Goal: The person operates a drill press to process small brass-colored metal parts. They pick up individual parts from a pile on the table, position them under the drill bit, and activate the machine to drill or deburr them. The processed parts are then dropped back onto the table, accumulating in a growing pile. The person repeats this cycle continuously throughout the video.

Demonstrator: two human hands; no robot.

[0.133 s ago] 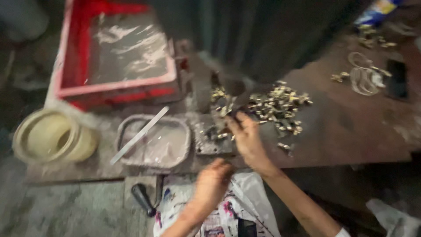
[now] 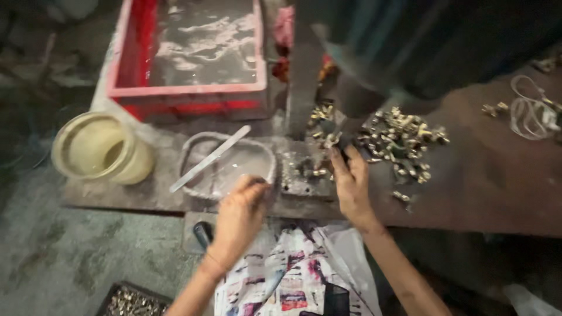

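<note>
In the head view, the left hand (image 2: pixel 241 215) is hovering at the lower right rim of a shallow grey metal tray (image 2: pixel 193 153) dusted with pale powder. Its fingers are curling narrowly together, and through the blur I cannot tell whether they are pinching anything. A flat silvery metal strip (image 2: pixel 209 158) is lying slantwise across that tray, pointing toward two o'clock.

The right hand (image 2: pixel 351 182) is lying at three o'clock from the left one, palm down, its fingers spreading fairly wide. Its fingertips are touching the near edge of a heap of small brass-coloured metal fittings (image 2: pixel 398 139), which is spreading over the dark brown worktop (image 2: pixel 492 181) at one o'clock from the hand. A few fittings are also sitting on a small grey metal block (image 2: pixel 301 172) between the two hands.

A red plastic crate (image 2: pixel 187 93) with a wet, greyish floor is standing at twelve o'clock from the tray. A cream-coloured round plastic tub (image 2: pixel 100 147) is sitting at nine o'clock from it. A crumpled printed cloth (image 2: pixel 293 275) is lying at six o'clock, beneath both wrists. A coil of white wire (image 2: pixel 530 111) is resting far off at three o'clock.
</note>
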